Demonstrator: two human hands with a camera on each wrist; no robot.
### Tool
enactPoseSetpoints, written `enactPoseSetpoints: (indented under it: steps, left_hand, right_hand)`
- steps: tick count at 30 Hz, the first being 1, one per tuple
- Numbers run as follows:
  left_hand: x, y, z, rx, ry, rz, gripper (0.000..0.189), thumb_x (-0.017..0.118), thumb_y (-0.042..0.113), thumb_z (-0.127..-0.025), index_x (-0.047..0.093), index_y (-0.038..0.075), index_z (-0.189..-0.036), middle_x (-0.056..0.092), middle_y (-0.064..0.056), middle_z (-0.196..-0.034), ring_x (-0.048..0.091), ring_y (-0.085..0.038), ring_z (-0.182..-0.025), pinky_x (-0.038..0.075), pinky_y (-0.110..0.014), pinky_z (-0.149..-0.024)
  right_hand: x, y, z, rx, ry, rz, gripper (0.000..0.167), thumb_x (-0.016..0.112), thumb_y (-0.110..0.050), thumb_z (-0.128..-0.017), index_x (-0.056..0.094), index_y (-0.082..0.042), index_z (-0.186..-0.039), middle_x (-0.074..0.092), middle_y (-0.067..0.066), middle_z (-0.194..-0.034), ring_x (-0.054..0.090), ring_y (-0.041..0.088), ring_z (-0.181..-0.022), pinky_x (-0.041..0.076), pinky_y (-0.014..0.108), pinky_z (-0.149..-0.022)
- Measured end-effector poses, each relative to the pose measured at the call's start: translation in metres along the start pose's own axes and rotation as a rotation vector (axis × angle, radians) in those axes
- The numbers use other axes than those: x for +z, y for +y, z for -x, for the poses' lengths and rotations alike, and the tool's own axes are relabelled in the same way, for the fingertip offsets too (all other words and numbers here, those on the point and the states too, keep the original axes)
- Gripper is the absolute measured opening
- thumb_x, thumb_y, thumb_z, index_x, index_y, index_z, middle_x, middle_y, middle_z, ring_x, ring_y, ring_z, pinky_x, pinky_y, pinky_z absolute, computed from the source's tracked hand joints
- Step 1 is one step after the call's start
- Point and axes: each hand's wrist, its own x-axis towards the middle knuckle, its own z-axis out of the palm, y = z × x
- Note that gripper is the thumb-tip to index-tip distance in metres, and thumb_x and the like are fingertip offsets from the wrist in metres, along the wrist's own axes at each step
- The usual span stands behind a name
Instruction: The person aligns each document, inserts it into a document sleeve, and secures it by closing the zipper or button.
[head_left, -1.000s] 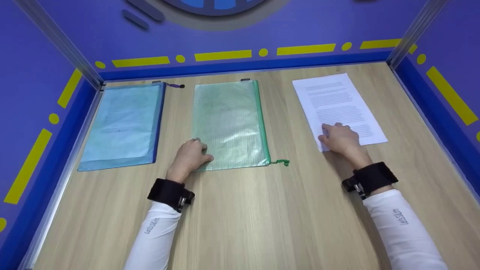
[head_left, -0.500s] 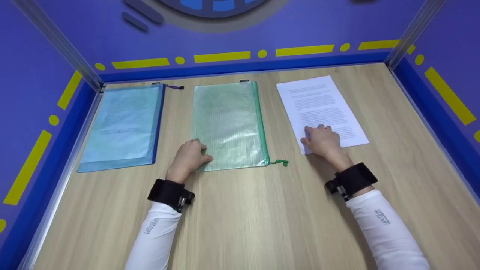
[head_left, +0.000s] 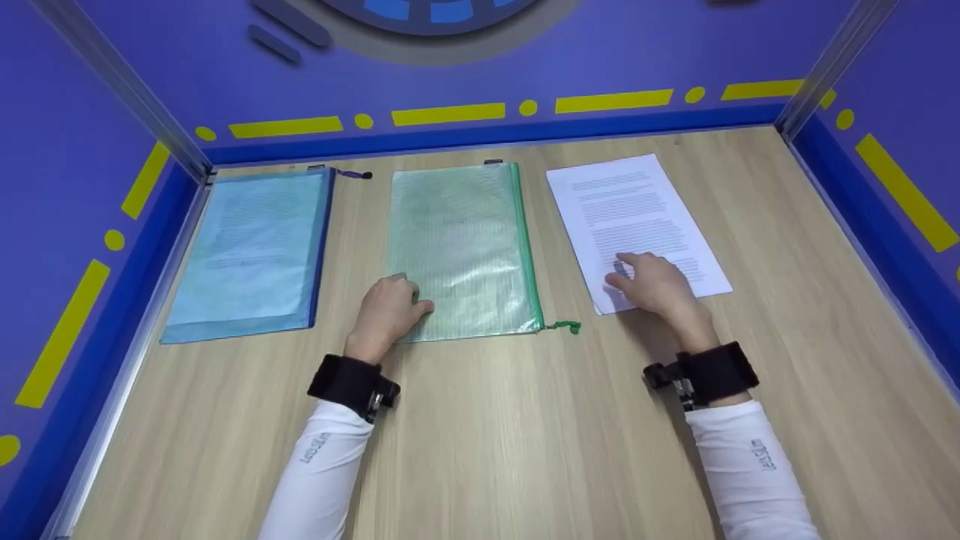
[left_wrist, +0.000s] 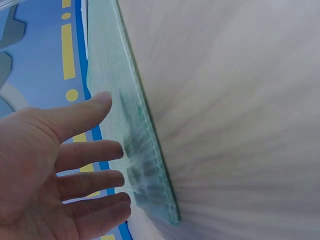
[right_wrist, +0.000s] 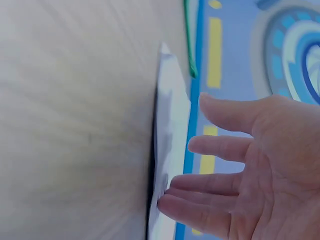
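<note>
A translucent green zipper pouch [head_left: 465,232] lies flat at the middle of the table, its green zip along the right side. My left hand [head_left: 382,309] is over the pouch's near left corner; in the left wrist view its fingers [left_wrist: 90,184] extend toward the pouch, nothing gripped. To the right lies white printed paper [head_left: 622,191], slightly turned, its near edge partly hidden by my right hand [head_left: 658,285]. The right wrist view shows that hand's fingers [right_wrist: 205,145] spread and extended, the lower ones right at the paper's surface.
A blue zipper pouch [head_left: 247,251] with a printed sheet inside lies at the left. A green pull cord [head_left: 566,326] sticks out from the green pouch's near right corner. Blue panels [head_left: 465,82] wall in the wooden table [head_left: 510,435] at the back and sides.
The paper has slid left toward the green pouch along with my right hand, which now sits slightly looser over it. My left hand has barely shifted, and both pouches have stayed in place.
</note>
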Motion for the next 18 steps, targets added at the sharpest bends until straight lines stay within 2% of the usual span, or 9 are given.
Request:
enactPoseSetpoints:
  steps: [3,6,10,15,18]
  left_hand:
    - [0.0,0.006,-0.004,0.015,0.021,0.006,0.027,0.07,0.024,-0.09,0.071,0.0,-0.079,0.066,-0.014,-0.086,0.058,-0.024,-0.074,0.049,-0.039,-0.071]
    - [0.002,0.016,-0.005,0.067,0.039,0.012,0.026,0.069,0.025,-0.091,0.074,-0.001,-0.088,0.071,-0.022,-0.109,0.069,-0.034,-0.098,0.055,-0.045,-0.088]
    - [0.005,0.034,-0.009,0.183,0.04,0.017,0.027,0.069,0.023,-0.092,0.073,-0.003,-0.092,0.065,-0.028,-0.126,0.063,-0.042,-0.118,0.05,-0.05,-0.103]
    - [0.014,0.071,-0.016,0.332,-0.002,0.016,0.033,0.066,0.025,-0.095,0.071,-0.003,-0.112,0.064,-0.024,-0.13,0.059,-0.039,-0.125,0.048,-0.046,-0.107]
    - [0.024,0.096,-0.021,0.406,-0.036,-0.007,0.035,0.064,0.027,-0.096,0.07,0.0,-0.118,0.065,-0.019,-0.131,0.058,-0.034,-0.128,0.046,-0.041,-0.11]
  right_hand:
    - [-0.007,0.009,0.001,0.034,0.016,-0.051,0.059,0.05,-0.036,-0.102,0.042,0.002,-0.147,0.045,0.032,-0.146,0.042,0.05,-0.136,0.036,0.059,-0.112]
    - [-0.012,0.022,0.004,0.055,0.049,-0.058,0.06,0.049,-0.036,-0.102,0.042,0.003,-0.147,0.043,0.034,-0.147,0.04,0.052,-0.136,0.035,0.061,-0.112]
    - [-0.02,0.044,0.008,0.087,0.067,-0.058,0.064,0.048,-0.037,-0.101,0.037,0.006,-0.148,0.032,0.04,-0.149,0.031,0.056,-0.139,0.029,0.064,-0.114]
    - [-0.023,0.066,0.014,0.165,0.062,-0.112,0.072,0.048,-0.037,-0.1,0.025,0.007,-0.152,0.014,0.047,-0.151,0.016,0.062,-0.142,0.02,0.068,-0.115]
    - [-0.021,0.07,0.014,0.201,0.042,-0.167,0.078,0.049,-0.039,-0.099,0.017,0.005,-0.155,0.012,0.045,-0.154,0.013,0.061,-0.144,0.018,0.068,-0.116]
